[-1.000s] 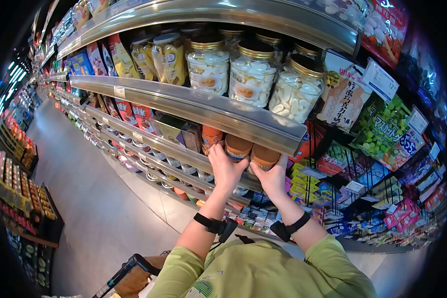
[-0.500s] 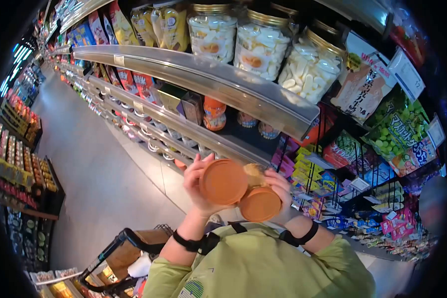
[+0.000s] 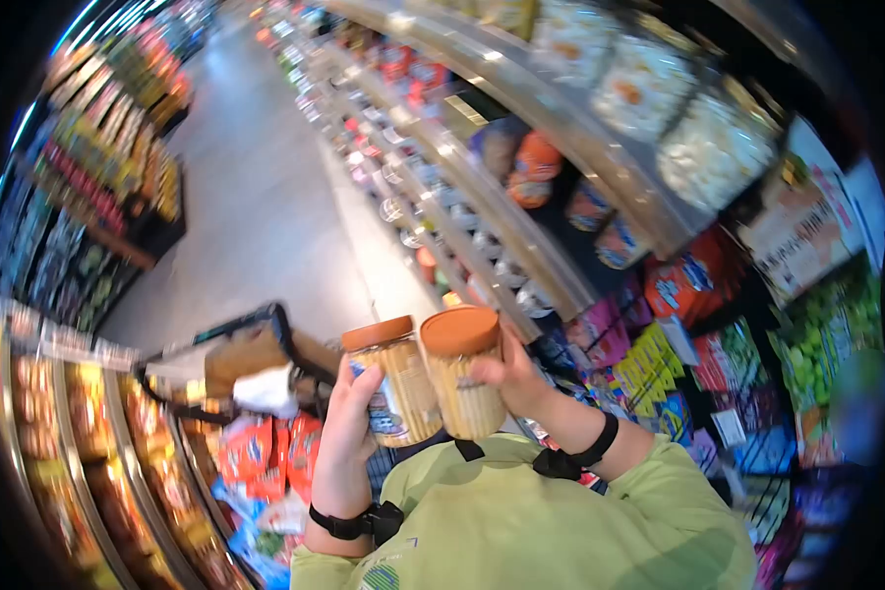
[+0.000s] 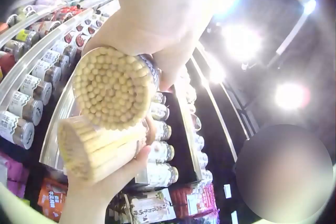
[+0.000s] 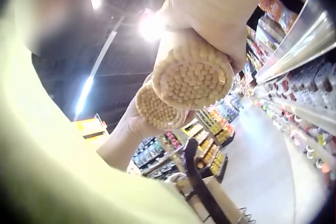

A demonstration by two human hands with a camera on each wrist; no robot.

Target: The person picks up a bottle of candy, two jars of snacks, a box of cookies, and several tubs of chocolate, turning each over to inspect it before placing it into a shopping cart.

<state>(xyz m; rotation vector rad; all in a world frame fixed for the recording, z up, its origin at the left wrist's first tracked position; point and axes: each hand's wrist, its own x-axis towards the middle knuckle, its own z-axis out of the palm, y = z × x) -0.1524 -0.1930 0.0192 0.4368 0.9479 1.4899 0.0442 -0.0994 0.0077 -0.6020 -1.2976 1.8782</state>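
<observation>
My left hand [image 3: 342,428] grips a clear jar [image 3: 411,393] of pale stick biscuits with an orange-brown lid and a partly blue label. Beside it, a matching jar [image 3: 465,393] is in my right hand [image 3: 521,379], whose thumb lies across its side. Both jars are held lid up in front of my chest, close together. From below, the left wrist view shows round stick ends through the left jar's base [image 4: 113,87]. The right jar's base [image 5: 194,82] shows the same packed ends in the right wrist view.
On my right runs a shelf [image 3: 560,265] with an orange container [image 3: 534,167] and, above it, jars of white sweets [image 3: 718,147]. Hanging snack bags [image 3: 836,354] are further right. A cart [image 3: 287,339] with red bags [image 3: 256,457] stands at my left, the aisle floor [image 3: 256,177] beyond.
Both hands have drawn the two jars off the shelf and brought them to my chest, turning them lid up. My view has swung left, bringing the cart's contents into sight.
</observation>
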